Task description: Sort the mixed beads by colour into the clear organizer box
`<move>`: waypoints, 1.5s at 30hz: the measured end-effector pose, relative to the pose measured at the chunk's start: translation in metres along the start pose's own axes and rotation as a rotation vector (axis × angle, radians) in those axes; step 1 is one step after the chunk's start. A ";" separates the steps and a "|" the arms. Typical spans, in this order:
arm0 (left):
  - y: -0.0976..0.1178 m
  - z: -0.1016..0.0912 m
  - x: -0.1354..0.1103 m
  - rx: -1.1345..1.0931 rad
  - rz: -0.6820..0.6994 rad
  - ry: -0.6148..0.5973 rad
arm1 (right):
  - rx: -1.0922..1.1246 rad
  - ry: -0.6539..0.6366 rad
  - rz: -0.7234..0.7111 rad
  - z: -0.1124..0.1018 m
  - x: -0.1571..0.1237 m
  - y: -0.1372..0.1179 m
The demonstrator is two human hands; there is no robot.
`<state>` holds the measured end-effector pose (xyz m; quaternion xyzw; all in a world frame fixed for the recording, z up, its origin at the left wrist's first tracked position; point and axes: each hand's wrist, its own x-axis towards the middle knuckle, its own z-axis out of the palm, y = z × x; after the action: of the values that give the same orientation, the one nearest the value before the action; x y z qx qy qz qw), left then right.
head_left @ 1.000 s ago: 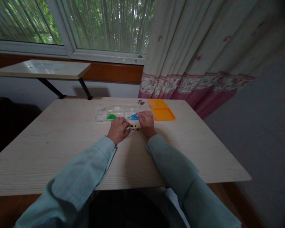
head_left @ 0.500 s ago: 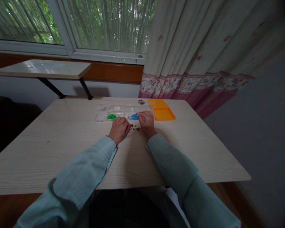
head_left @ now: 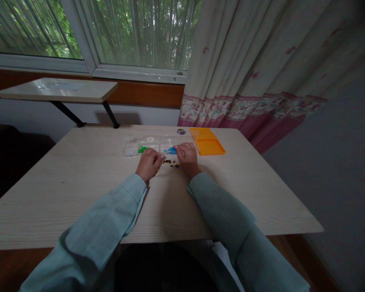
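My left hand (head_left: 149, 163) rests on the table with its fingers curled and pinched together beside a small heap of dark and yellow beads (head_left: 171, 163). Whatever sits in the pinch is too small to name. My right hand (head_left: 187, 157) lies just right of the heap, fingers closed at the edge of a clear compartment box (head_left: 130, 150). Green beads (head_left: 141, 149) and blue beads (head_left: 171, 150) fill two of the box's front cells.
An orange tray (head_left: 207, 146) lies right of the clear box. A small round dark object (head_left: 180, 131) sits behind the box. The pale wooden table (head_left: 79, 182) stands under a window with a white shelf (head_left: 61, 89) and a curtain (head_left: 246, 73).
My left hand has drawn back slightly left from the bead heap, so more loose beads show between my hands. My right hand has barely moved.
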<state>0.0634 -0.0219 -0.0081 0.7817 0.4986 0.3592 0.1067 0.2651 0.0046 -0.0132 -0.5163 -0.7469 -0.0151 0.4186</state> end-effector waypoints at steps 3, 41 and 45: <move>-0.007 0.000 0.002 -0.055 -0.039 0.057 | 0.006 -0.038 -0.076 -0.002 -0.001 -0.011; -0.001 -0.010 -0.001 -0.020 0.192 -0.232 | -0.091 -0.013 0.076 0.005 0.001 0.008; 0.003 -0.017 -0.006 0.018 0.315 -0.343 | -0.101 -0.026 0.089 0.005 0.001 0.009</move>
<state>0.0531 -0.0317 0.0034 0.9004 0.3482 0.2287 0.1256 0.2688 0.0118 -0.0192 -0.5698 -0.7268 -0.0273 0.3826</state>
